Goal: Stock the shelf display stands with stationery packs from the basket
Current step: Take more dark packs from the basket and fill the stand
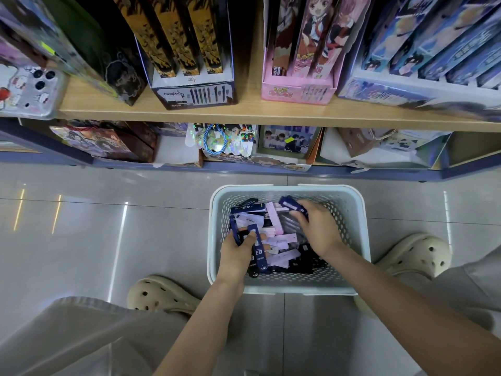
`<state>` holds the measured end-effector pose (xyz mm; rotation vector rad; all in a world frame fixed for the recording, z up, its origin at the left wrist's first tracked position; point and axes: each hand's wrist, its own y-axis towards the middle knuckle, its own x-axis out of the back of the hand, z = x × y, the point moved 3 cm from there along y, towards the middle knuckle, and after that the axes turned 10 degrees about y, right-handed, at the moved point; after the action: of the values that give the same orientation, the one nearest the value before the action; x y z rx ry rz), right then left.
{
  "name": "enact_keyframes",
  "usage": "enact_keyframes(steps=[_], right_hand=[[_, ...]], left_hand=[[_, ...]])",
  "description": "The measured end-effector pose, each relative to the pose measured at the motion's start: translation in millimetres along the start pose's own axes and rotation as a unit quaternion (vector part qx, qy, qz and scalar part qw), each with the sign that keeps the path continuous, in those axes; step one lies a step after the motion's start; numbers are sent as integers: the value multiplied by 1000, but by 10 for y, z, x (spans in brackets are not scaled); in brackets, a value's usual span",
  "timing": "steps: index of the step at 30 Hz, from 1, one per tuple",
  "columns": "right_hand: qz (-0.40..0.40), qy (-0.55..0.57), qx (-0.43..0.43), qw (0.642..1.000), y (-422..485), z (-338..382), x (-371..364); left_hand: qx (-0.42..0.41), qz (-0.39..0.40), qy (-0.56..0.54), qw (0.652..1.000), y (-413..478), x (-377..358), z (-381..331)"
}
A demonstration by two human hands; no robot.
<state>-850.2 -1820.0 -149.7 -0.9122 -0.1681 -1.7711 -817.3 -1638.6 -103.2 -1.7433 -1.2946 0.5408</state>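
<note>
Right hand's fingers [303, 216] partly out of sight beneath navy pack [291, 204]

The basket [287, 187] is pale blue-white, its walls pierced all over with small round holes. Inside lie navy packs [257, 248] with white lettering, pale pink packs [284, 237] and a few black packs [301, 264]. The floor [135, 226] is glossy light grey tile with thin darker joints. The shelf [244, 112] is light wood, with a blue-grey base. On it, one display stand [189, 96] is black and white and holds black boxes with a gold pattern; a pink stand [295, 90] shows a cartoon girl; a blue stand [393, 90] carries cartoon figures in blues and white. The clogs [162, 294] are cream, the trousers [81, 335] light grey-beige.
</note>
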Motion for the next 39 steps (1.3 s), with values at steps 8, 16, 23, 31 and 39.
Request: enact_keyframes(steps=[8, 16, 23, 31, 39], right_hand=[[77, 214, -7, 974, -300, 727, -13], [73, 283, -7, 956, -481, 1156, 188], [94, 314, -5, 945, -694, 1469, 331], [119, 328, 39, 936, -881, 1913, 413], [84, 149, 102, 980, -960, 2416, 905]], left_hand=[[6, 13, -161, 987, -146, 56, -238], [-13, 29, -228, 973, -531, 166, -484], [-79, 22, -232, 969, -830, 307, -534], [-142, -15, -215, 966, -1139, 513, -638], [-195, -47, -206, 958, -1447, 901, -1086]])
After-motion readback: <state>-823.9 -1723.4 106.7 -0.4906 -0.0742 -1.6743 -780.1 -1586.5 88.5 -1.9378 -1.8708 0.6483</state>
